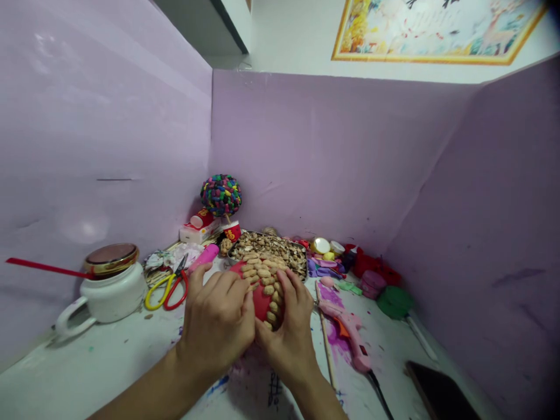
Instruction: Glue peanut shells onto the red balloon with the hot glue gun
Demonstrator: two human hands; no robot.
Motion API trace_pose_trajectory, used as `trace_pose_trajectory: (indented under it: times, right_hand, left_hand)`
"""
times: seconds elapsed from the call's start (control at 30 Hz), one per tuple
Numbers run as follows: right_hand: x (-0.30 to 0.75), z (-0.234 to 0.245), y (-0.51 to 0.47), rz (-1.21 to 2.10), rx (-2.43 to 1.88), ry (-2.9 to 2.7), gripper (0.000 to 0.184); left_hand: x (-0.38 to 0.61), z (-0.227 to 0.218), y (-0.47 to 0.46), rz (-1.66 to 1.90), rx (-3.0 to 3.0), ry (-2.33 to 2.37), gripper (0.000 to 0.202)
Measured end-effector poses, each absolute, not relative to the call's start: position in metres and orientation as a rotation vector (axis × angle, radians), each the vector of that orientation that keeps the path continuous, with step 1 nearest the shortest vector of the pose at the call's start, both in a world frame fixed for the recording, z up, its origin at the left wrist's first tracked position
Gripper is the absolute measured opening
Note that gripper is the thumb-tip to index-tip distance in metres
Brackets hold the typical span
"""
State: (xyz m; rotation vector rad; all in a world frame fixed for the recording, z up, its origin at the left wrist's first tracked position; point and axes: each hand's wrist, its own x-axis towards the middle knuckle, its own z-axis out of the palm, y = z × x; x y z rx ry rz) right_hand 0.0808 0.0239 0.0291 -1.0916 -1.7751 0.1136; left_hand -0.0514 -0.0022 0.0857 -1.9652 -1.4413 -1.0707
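My left hand (217, 318) and my right hand (292, 324) are both wrapped round a red ball (261, 298) studded with rows of peanut shells (262, 274). The left hand cups its left side, fingers curved over the top. The right hand holds the right side, with the thumb pressing on the shells low on the ball. Just behind the ball stands a metal tray (301, 252) heaped with peanut shells.
A white lidded mug (109, 289) stands at left, scissors (168, 289) beside it. A pink glue gun (350, 332) and a wooden stick (326, 344) lie right of my hands. A multicoloured ball (221, 194), clay tubs (371, 283) and a dark phone (437, 394) sit around; purple partitions enclose the table.
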Motion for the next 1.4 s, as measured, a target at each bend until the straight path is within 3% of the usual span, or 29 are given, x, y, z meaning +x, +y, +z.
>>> trace_pose_trajectory:
  times: [0.77, 1.4]
  right_hand:
    - [0.08, 0.029, 0.023, 0.111, -1.068, -1.766, 0.07]
    - [0.087, 0.032, 0.027, 0.166, -1.085, -1.723, 0.07]
  left_hand:
    - [-0.051, 0.083, 0.004, -1.089, -2.003, -1.509, 0.014]
    - [-0.056, 0.076, 0.015, -1.342, -2.165, -1.398, 0.01]
